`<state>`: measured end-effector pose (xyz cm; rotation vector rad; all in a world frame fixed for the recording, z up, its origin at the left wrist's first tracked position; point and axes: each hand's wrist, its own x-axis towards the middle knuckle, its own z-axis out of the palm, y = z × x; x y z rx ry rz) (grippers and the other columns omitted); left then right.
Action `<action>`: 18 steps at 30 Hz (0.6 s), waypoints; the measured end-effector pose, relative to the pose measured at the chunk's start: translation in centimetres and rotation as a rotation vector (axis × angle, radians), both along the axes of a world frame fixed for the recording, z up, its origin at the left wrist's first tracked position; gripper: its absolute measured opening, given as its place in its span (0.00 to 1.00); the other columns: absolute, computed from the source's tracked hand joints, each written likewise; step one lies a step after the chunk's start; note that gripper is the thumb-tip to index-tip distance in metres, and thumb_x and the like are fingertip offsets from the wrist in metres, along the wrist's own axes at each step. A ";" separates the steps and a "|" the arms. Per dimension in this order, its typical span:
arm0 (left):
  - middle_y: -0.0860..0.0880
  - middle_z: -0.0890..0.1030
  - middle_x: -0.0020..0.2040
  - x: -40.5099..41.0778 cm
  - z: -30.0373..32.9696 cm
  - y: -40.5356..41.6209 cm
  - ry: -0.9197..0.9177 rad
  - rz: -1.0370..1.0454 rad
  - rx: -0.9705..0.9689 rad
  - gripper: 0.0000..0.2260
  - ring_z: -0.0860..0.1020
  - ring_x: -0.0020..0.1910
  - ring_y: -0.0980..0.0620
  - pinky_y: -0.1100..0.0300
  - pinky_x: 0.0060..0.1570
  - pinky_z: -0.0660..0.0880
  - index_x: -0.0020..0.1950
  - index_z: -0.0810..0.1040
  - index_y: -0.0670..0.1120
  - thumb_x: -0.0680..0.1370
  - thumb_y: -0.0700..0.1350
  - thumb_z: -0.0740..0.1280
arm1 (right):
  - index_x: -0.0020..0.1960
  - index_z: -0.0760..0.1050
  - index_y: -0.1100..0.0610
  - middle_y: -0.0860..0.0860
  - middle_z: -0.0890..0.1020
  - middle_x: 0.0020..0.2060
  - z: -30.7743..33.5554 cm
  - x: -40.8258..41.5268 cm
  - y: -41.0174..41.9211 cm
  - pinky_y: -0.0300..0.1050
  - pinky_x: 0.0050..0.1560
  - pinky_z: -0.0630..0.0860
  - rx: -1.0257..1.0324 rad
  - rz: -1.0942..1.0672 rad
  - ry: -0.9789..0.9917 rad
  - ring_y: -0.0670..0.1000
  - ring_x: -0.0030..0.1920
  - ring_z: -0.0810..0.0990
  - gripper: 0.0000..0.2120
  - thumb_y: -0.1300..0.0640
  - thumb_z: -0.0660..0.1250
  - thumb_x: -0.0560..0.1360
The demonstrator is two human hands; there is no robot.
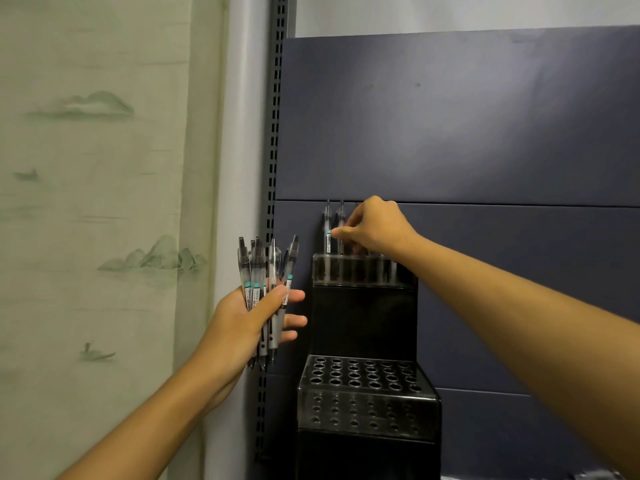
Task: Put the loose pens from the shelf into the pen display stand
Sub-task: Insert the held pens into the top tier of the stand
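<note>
The black stepped plastic pen display stand against the dark blue panel has bare holes below, upright pens on top. My left hand clutches a bundle of clear-barrelled pens; my right hand fingers pinch one top-tier pen.

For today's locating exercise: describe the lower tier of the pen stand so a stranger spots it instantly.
Find the dark blue back panel; the black pen display stand stands against its left edge. Its lower tier is the nearer step, its holes all empty, while the upper tier holds pens.
</note>
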<state>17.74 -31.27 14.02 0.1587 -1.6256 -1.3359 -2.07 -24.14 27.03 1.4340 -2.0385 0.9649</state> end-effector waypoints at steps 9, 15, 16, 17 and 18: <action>0.49 0.86 0.51 -1.6 1.7 1.4 0.081 -0.106 0.056 0.10 0.86 0.45 0.47 0.59 0.39 0.82 0.58 0.79 0.46 0.80 0.47 0.64 | 0.51 0.83 0.51 0.45 0.82 0.36 -3.2 4.5 4.7 0.27 0.33 0.71 0.027 0.283 0.191 0.38 0.31 0.77 0.16 0.40 0.67 0.75; 0.46 0.86 0.53 -2.7 2.4 2.9 0.053 -0.152 0.027 0.10 0.85 0.50 0.45 0.54 0.47 0.83 0.59 0.79 0.46 0.81 0.46 0.63 | 0.50 0.84 0.54 0.44 0.84 0.37 -4.8 4.7 5.0 0.26 0.40 0.72 -0.050 0.408 -0.037 0.32 0.38 0.79 0.12 0.47 0.68 0.78; 0.46 0.85 0.53 -2.8 2.4 3.0 0.052 -0.162 0.033 0.10 0.85 0.51 0.44 0.53 0.49 0.82 0.59 0.80 0.46 0.81 0.46 0.63 | 0.49 0.84 0.54 0.44 0.83 0.37 -5.0 4.7 5.0 0.27 0.40 0.72 -0.078 0.427 -0.088 0.32 0.38 0.78 0.11 0.48 0.68 0.78; 0.45 0.85 0.53 -2.8 2.3 3.1 0.053 -0.171 0.043 0.10 0.85 0.51 0.44 0.51 0.51 0.82 0.58 0.80 0.45 0.81 0.46 0.63 | 0.48 0.84 0.53 0.43 0.83 0.37 -5.2 4.6 5.0 0.29 0.41 0.71 -0.101 0.440 -0.132 0.31 0.38 0.77 0.10 0.48 0.68 0.78; 0.44 0.85 0.53 -2.8 2.3 3.2 0.051 -0.176 0.054 0.11 0.84 0.52 0.44 0.50 0.52 0.81 0.58 0.81 0.44 0.81 0.46 0.63 | 0.48 0.85 0.52 0.41 0.82 0.36 -5.3 4.6 5.0 0.31 0.42 0.71 -0.118 0.446 -0.166 0.32 0.38 0.77 0.10 0.48 0.68 0.78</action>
